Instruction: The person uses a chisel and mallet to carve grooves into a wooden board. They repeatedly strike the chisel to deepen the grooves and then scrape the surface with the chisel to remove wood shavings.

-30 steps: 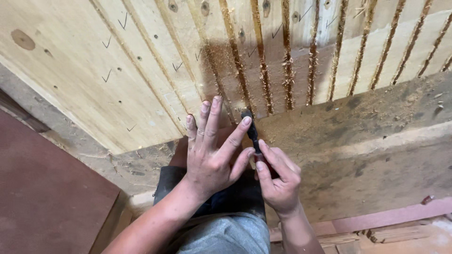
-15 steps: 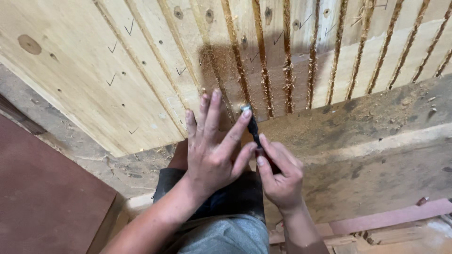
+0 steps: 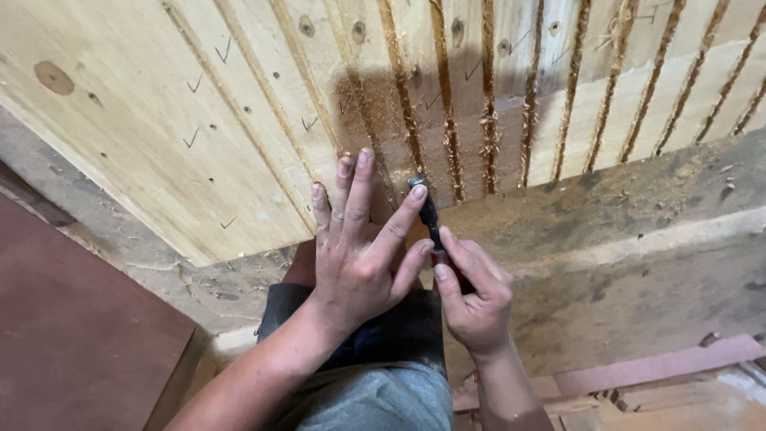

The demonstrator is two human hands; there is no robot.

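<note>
The right hand (image 3: 472, 291) grips a dark-handled chisel (image 3: 428, 214), its metal tip against the grooved pale wood panel (image 3: 239, 136). The left hand (image 3: 363, 255), open with fingers spread, rests flat on the panel, forefinger touching the blade. Sawdust fills the grooves beyond.

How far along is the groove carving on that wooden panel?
Done: the grooves on the right of the wooden panel are cut rough, with sawdust below. In hand: the right hand holds a dark chisel at the panel's lower edge, the left hand steadying its tip. Left: the pencil-ticked lines on the left look uncut.
</note>
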